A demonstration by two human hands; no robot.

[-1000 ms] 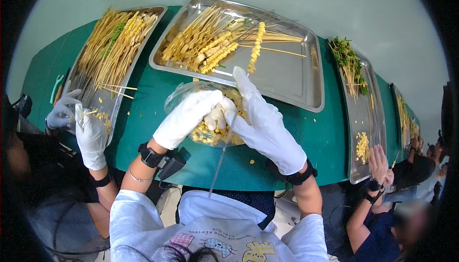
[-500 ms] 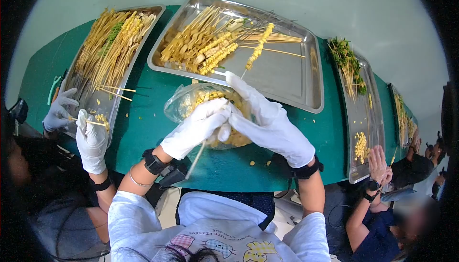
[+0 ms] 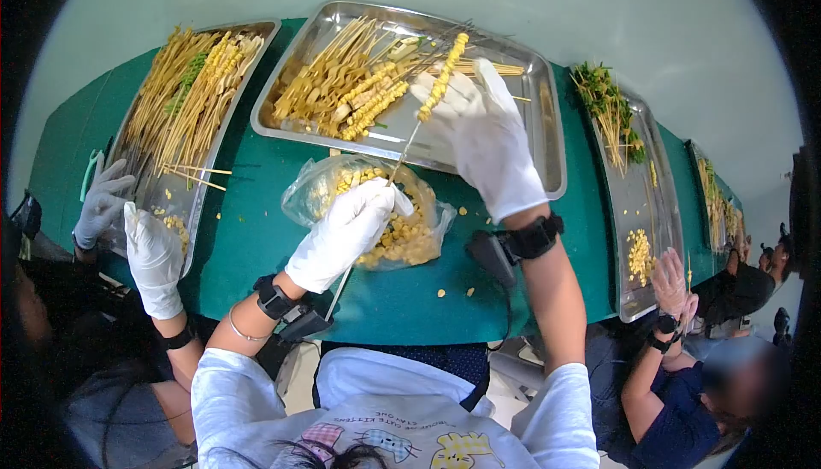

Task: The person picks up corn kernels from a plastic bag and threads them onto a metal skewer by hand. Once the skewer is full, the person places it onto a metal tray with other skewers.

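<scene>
My gloved left hand [image 3: 346, 234] is closed around the bare lower part of a wooden skewer [image 3: 404, 154], which slants up and away over the plastic bag. Yellow corn kernels [image 3: 442, 80] are threaded along its upper end. Behind that end, over the metal tray, my gloved right hand [image 3: 496, 140] is raised with fingers spread, some overlapping the threaded kernels. Under my left hand lies a clear plastic bag [image 3: 440, 221] of loose corn kernels [image 3: 402, 234] on the green table.
Filled skewers [image 3: 321, 88] lie in the metal tray [image 3: 513, 148] ahead. More trays, one at left [image 3: 195, 234] and one at right [image 3: 663, 242], hold skewers and loose kernels. Gloved hands of a person [image 3: 158, 259] work at left; another person's hands [image 3: 670, 285] are at right.
My right hand has left my left hand and the bag, moving up and forward to the skewer's threaded end. The skewer has shifted slightly left, still in my left hand.
</scene>
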